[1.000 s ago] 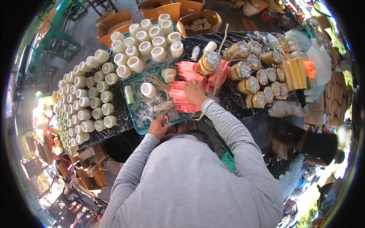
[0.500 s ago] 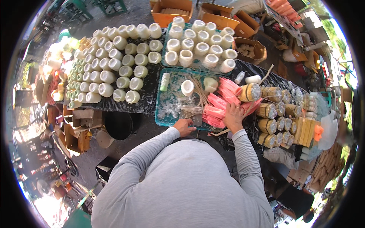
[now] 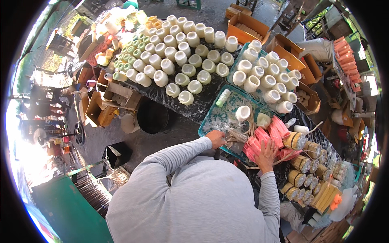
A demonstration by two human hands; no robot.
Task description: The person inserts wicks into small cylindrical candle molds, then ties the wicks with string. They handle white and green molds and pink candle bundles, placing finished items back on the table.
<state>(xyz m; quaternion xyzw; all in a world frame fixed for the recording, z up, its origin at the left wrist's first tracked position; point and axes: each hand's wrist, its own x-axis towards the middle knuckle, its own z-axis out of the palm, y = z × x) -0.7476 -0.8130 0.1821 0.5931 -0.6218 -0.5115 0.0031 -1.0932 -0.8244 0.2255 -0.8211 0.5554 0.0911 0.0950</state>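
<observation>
My left hand (image 3: 216,138) rests on the near edge of a teal tray (image 3: 214,117), fingers curled around a small flat tool beside a bundle of thin sticks (image 3: 239,135). My right hand (image 3: 266,151) lies spread, palm down, on a pile of pink wrapped pieces (image 3: 265,137). On the tray stand a white cup-shaped mould (image 3: 242,113), a second pale one (image 3: 263,120) and a small green-white bottle (image 3: 223,97). Grey sleeves cover both my arms.
Many white and pale-green moulds (image 3: 178,60) fill the black table beyond, more in a second tray (image 3: 267,77). Wrapped yellow-brown bundles (image 3: 308,162) lie right. Orange cardboard boxes (image 3: 247,26) sit behind; a black bucket (image 3: 152,117) and boxes stand on the floor left.
The view has swung so the table now runs diagonally to the upper right. Both hands stay at the tray and the pink pile, barely shifted.
</observation>
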